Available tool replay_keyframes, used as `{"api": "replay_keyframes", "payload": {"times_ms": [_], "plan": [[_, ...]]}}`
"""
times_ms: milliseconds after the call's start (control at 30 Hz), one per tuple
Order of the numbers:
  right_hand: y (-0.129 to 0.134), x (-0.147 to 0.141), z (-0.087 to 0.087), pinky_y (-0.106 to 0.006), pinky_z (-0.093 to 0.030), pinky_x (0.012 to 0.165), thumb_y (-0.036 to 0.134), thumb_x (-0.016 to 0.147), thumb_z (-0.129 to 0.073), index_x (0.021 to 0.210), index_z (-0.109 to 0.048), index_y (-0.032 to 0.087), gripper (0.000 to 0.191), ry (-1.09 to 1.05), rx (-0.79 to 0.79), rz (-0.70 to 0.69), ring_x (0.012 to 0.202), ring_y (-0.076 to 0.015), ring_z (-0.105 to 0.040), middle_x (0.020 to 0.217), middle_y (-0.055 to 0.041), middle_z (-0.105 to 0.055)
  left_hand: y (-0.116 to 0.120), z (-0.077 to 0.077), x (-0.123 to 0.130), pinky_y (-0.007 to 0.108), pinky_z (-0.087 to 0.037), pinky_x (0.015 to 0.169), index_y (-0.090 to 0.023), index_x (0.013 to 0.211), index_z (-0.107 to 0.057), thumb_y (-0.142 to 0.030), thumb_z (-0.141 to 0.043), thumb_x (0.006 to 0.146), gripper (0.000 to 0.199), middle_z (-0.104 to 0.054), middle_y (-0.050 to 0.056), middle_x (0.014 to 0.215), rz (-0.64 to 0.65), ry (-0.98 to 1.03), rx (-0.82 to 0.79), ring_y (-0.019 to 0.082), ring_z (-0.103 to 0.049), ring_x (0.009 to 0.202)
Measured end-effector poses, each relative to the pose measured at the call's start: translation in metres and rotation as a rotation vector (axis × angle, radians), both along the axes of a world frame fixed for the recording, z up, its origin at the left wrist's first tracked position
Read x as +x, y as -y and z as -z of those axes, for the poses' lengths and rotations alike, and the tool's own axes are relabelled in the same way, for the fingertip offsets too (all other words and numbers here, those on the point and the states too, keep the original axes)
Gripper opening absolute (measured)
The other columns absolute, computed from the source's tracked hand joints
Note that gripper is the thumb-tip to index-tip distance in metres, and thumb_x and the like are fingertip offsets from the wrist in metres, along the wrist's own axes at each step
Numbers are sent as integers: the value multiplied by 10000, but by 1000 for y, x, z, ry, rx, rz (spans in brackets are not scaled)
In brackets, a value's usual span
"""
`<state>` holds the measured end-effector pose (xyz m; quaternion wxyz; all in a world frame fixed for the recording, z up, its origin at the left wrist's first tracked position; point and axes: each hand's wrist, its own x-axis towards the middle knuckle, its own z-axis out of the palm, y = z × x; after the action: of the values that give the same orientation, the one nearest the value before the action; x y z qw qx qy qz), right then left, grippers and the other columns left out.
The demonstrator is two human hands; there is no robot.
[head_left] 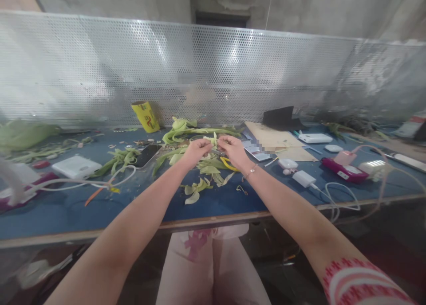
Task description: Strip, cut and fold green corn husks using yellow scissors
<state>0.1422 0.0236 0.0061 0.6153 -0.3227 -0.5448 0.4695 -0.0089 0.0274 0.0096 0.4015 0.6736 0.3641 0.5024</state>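
Both hands meet over the middle of the blue table. My left hand (199,149) is closed in a pinch on one side of a small pale green leafy piece (213,139). From the other side, my right hand (230,146) pinches the same piece, its fingertips close to the left ones. Beneath and around them lie green leaves and stalks (181,134), with loose leaf bits (197,190) nearer the front edge. A yellow curved handle (229,164) shows just below my right hand, partly covered by it.
A yellow tube (146,117) leans near the perforated screen (213,70). Left are a dark phone (148,156), a white box (76,167) and cables. Right are brown paper (276,136), a white charger (304,178), a magenta power strip (344,170) and more cables.
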Motion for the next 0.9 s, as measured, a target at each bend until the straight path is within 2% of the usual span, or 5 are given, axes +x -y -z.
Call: {"api": "replay_keyframes", "payload": {"times_ms": [167,367,500,800,900], "plan": [[-3,3,-1,-233,-375,508,358,579,-697,719,-628,172,243,45,-7,17,521,-88,-483,587,29,-557,-4,0,-4,206,-285,446,-146,649,-587,-350,-690,619,231,-512,-21,513,52,34,-71,52,-386,436],[-9,8,0,-228,-346,508,341,563,-702,710,-636,163,240,40,-1,-69,513,-76,-455,556,37,-540,-2,-4,-5,205,-284,434,-149,660,-621,-311,-716,576,205,-501,-24,490,51,54,-140,54,-393,430],[-11,10,-1,-228,-334,509,346,564,-698,708,-631,160,244,51,-1,-76,501,-72,-437,523,47,-518,-2,-5,-4,207,-291,430,-146,664,-631,-281,-720,570,187,-500,-24,484,54,80,-168,55,-400,425],[-14,7,2,-239,-373,539,338,575,-691,695,-625,162,223,15,-2,54,520,-81,-486,598,30,-566,-4,-5,-3,207,-306,438,-136,649,-621,-269,-731,561,194,-508,-20,489,59,141,-205,51,-411,429],[-12,8,1,-240,-386,545,340,578,-693,695,-620,164,224,10,-20,48,527,-84,-495,599,31,-565,-4,-5,-4,207,-300,438,-135,637,-611,-270,-727,563,193,-503,-22,487,62,147,-205,48,-405,424]]}}
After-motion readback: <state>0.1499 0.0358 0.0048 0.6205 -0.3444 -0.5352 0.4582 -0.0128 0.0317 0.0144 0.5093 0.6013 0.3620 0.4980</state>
